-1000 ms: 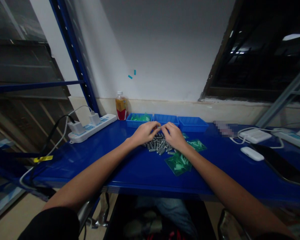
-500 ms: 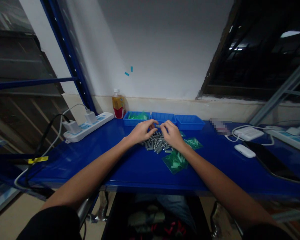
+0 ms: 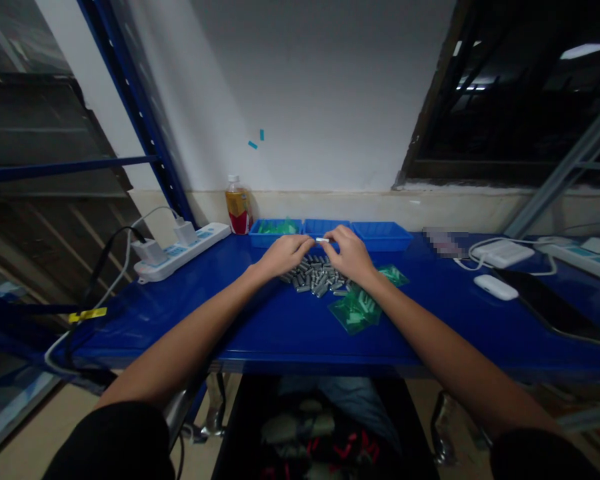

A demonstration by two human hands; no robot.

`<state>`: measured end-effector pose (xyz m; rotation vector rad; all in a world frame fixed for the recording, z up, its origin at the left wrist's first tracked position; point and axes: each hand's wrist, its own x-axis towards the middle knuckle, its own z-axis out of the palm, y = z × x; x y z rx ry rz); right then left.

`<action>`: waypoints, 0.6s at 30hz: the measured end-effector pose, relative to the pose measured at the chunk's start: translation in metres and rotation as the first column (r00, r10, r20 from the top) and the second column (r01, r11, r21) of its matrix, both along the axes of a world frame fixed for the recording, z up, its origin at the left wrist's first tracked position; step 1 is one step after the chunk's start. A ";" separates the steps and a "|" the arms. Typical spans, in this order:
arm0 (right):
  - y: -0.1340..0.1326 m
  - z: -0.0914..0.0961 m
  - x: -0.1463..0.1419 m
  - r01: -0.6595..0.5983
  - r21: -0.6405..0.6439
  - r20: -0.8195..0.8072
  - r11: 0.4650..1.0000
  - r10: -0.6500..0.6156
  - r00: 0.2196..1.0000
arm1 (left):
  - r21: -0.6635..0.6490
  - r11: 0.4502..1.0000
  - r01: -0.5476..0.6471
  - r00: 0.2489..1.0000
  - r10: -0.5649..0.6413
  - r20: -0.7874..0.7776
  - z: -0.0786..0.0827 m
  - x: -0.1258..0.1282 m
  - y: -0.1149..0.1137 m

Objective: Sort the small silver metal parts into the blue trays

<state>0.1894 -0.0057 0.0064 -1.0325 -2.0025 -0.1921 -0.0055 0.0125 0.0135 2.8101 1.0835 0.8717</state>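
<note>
A small, bright metal cylinder (image 3: 323, 240) spans the gap between my hands, above the table. My left hand (image 3: 284, 256) pinches its left end, thumb and fingers pressed together. The other end sits between the thumb and fingers of my right hand (image 3: 351, 255). Below both hands lies a loose pile of short silver metal cylinders (image 3: 314, 275), partly covered by my fingers. Near my right wrist is a green plastic bag (image 3: 353, 313) with pale small pieces inside. Another green bag (image 3: 394, 274) shows behind that forearm.
Blue trays line the wall: a left tray (image 3: 260, 241) with green bags, a middle tray (image 3: 327, 227) and a right tray (image 3: 387, 243). A drink bottle (image 3: 239, 210) and power strip (image 3: 180, 257) stand left. A white case (image 3: 496, 287) and phone (image 3: 555, 313) lie right.
My left hand's fingers have closed from a looser, parted pose onto the cylinder's end. The cylinder now shows brighter between both hands. The view has shifted slightly.
</note>
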 end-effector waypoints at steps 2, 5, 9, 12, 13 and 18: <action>0.013 -0.001 0.013 0.086 0.002 -0.017 0.996 -0.086 0.996 | -0.040 0.999 -0.013 0.996 0.010 -0.091 -0.004 -0.009 0.010; 0.036 -0.005 0.036 0.224 -0.037 -0.048 0.974 -0.226 0.973 | -0.107 0.991 -0.076 0.976 0.052 -0.212 -0.013 -0.021 0.024; 0.061 -0.002 0.052 0.368 -0.140 0.018 0.919 -0.369 0.929 | -0.180 0.977 -0.115 0.971 0.072 -0.230 -0.019 -0.028 0.030; 0.077 0.008 0.049 0.424 -0.246 0.146 0.871 -0.399 0.905 | -0.178 0.975 -0.131 0.974 0.093 -0.209 -0.020 -0.028 0.029; 0.083 0.012 0.046 0.428 -0.281 0.183 0.859 -0.390 0.902 | -0.177 0.975 -0.134 0.974 0.097 -0.203 -0.020 -0.028 0.029; 0.116 0.021 0.024 0.402 -0.413 0.297 0.817 -0.296 0.908 | -0.175 0.977 -0.123 0.979 0.091 -0.183 -0.021 -0.021 0.034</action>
